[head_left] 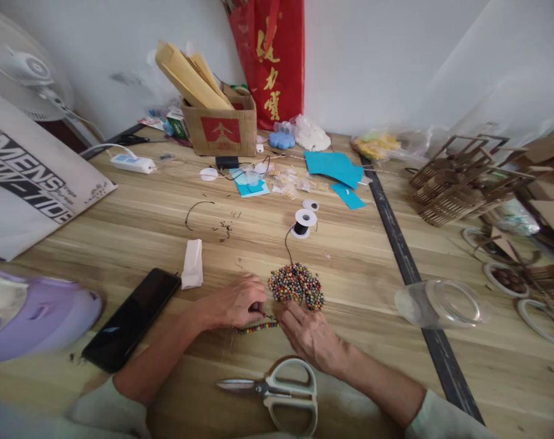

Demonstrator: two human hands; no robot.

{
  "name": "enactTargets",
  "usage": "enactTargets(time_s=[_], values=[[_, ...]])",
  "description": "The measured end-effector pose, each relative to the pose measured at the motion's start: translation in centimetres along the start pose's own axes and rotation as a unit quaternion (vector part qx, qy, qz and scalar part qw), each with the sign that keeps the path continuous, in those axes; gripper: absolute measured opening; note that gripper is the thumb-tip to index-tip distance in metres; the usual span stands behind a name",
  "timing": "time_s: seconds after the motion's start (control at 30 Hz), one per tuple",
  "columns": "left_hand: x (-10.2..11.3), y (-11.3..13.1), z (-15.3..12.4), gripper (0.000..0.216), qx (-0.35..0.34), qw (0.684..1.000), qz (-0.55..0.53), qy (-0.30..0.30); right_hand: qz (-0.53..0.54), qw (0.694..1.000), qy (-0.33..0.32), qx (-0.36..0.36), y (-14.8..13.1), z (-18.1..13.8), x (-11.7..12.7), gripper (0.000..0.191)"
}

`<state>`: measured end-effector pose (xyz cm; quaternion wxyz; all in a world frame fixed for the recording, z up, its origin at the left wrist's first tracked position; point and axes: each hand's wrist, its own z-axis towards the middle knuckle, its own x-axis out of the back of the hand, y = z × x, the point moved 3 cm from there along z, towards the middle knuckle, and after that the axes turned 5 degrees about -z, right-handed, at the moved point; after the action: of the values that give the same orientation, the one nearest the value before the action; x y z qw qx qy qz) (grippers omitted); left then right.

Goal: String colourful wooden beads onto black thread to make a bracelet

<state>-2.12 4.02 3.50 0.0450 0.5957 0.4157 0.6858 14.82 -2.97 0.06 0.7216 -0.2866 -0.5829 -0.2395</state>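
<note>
A strand of small multicoloured beads (258, 328) runs between my two hands, just above the tabletop or resting on it. My left hand (240, 300) pinches the strand's left part, thumb and fingers pressed together. The fingertips of my right hand (311, 335) are closed at the strand's right end, right beside a loose heap of colourful beads (295, 283). Behind the heap stands a white spool of black cord (303, 224), its cord trailing down to the beads. Scissors with pale handles (277, 387) lie in front of my hands, blades pointing left.
Left of my hands lie a black phone (133, 317) and a folded white paper (192, 263). A clear plastic jar (441, 303) rests on its side at right. Farther back are blue sheets (334, 169), a cardboard box (222, 131) and wooden baskets (445, 189).
</note>
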Motion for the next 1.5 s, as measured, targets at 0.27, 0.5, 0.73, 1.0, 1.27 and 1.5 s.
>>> enactTargets(time_s=[0.27,0.5,0.73,1.0,1.27,1.5], values=[[-0.3,0.3,0.3,0.014,-0.005,1.0,-0.004,0.017,0.001,1.0,-0.001,0.003,0.0,0.1,0.0,0.014],[-1.5,0.7,0.8,0.017,-0.038,0.999,-0.004,0.018,0.015,1.0,0.004,0.0,0.0,0.2,0.0,0.015],[-1.2,0.7,0.7,0.022,-0.033,0.999,0.013,0.011,0.006,1.0,0.001,-0.002,0.0,0.1,0.1,0.016],[-0.2,0.4,0.1,0.019,-0.009,1.0,0.008,-0.002,-0.009,1.0,0.007,0.006,0.0,0.0,0.1,0.015],[1.2,-0.4,-0.4,0.013,0.018,1.0,-0.013,0.021,0.033,0.999,0.037,-0.014,0.3,0.2,0.2,0.015],[1.0,0.2,0.0,0.009,0.004,0.999,-0.038,0.033,0.087,0.995,0.045,-0.031,0.6,0.2,0.0,0.016]])
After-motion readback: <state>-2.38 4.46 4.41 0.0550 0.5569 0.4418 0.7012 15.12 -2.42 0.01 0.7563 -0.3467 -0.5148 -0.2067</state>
